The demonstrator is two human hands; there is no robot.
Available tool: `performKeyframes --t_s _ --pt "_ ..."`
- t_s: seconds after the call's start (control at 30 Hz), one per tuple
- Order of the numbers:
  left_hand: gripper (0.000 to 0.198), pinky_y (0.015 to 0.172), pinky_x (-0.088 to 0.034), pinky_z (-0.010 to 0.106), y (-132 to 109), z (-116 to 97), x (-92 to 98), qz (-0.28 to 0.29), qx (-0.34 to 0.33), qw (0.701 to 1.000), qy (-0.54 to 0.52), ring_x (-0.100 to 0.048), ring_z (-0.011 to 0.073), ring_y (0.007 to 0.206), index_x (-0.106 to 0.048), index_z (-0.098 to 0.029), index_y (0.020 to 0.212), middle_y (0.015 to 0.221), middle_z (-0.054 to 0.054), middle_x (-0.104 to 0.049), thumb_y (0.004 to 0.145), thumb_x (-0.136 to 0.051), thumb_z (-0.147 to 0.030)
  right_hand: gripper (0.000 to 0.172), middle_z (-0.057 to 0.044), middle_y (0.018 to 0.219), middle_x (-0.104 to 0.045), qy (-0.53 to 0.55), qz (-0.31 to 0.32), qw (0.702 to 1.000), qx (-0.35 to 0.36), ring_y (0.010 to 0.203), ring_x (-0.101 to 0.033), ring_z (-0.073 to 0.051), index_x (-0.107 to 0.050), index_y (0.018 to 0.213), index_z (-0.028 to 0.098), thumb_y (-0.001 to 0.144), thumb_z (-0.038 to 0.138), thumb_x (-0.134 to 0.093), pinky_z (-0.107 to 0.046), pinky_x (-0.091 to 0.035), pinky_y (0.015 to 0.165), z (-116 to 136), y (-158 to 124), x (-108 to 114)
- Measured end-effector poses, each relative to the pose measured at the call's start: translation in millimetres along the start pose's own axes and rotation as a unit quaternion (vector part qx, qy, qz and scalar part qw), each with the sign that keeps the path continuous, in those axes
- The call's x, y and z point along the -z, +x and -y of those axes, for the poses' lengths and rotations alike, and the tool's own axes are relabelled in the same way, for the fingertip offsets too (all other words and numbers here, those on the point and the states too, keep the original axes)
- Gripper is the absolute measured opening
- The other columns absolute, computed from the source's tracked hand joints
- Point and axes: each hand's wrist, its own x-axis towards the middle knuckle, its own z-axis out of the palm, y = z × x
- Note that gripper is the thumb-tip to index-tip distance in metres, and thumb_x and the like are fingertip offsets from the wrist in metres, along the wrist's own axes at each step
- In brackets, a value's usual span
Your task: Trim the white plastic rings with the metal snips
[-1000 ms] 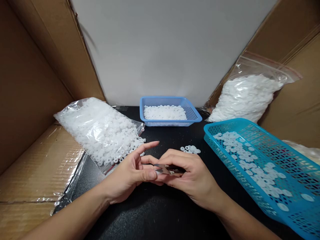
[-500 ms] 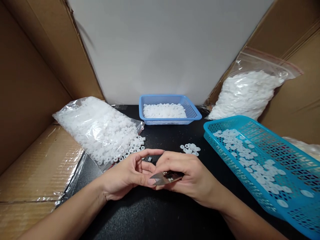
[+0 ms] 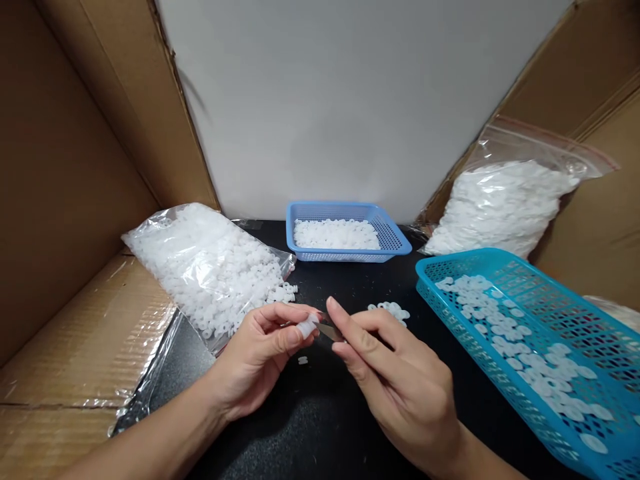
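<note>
Near the middle of the view, my left hand [image 3: 273,347] pinches a small white plastic piece [image 3: 307,326] between thumb and fingertips. My right hand [image 3: 400,373] is closed around thread snips [image 3: 329,331], their blades pointing left and meeting the white piece. The fingers partly cover the snips. Below the fingertips, a small white ring-shaped piece [image 3: 303,361] lies on the black table [image 3: 280,427]. Just behind my right hand is a little pile of white rings [image 3: 393,311].
An open clear bag [image 3: 210,267] spills white rings at left. A blue basket [image 3: 350,255] with white pieces stands at the back. At right is a turquoise basket [image 3: 465,337] holding flat white rings, with a filled zip bag [image 3: 500,200] behind it. Cardboard walls [image 3: 100,120] flank the table.
My right hand has turned and brought the snips' blades to the white piece, which now shows in my left fingertips. The whole view has shifted slightly.
</note>
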Motion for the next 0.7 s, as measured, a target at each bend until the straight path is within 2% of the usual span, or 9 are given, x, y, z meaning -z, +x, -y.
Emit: performKeyframes --t_s 0.2,0.63,0.7 --pt "0.027 0.073 -0.059 0.012 0.3 0.9 -1.3 -0.036 -0.024 0.999 -0.023 -0.073 0.0078 0.075 -0.082 -0.015 0.074 0.083 0.0 -0.081 0.055 -0.101 -0.022 0.042 -0.003 0.08 -0.067 -0.094 0.023 0.994 0.046 0.067 -0.062 -0.01 -0.063 0.142 0.014 0.101 0.004 -0.056 -0.021 -0.048 0.061 6.3 0.7 1.0" --pt "0.021 0.074 -0.06 0.015 -3.5 4.9 -3.1 -0.032 -0.084 0.996 -0.014 -0.072 0.0088 0.077 -0.081 -0.017 0.07 0.087 0.0 -0.079 0.059 -0.098 -0.015 0.029 -0.003 0.076 -0.07 -0.168 0.019 0.983 0.069 0.062 -0.063 -0.01 -0.071 0.129 0.012 0.104 0.012 -0.055 -0.023 -0.045 0.058 9.0 2.3 2.5" --pt "0.02 0.074 -0.06 0.015 -4.3 5.2 -4.4 -0.031 -0.094 0.995 -0.008 -0.072 0.0091 0.077 -0.08 -0.017 0.068 0.087 0.0 -0.079 0.059 -0.098 -0.014 0.031 -0.003 0.075 -0.07 -0.177 0.016 0.981 0.071 0.061 -0.063 -0.01 -0.069 0.132 0.012 0.104 0.013 -0.056 -0.023 -0.045 0.056 8.6 1.5 3.2"
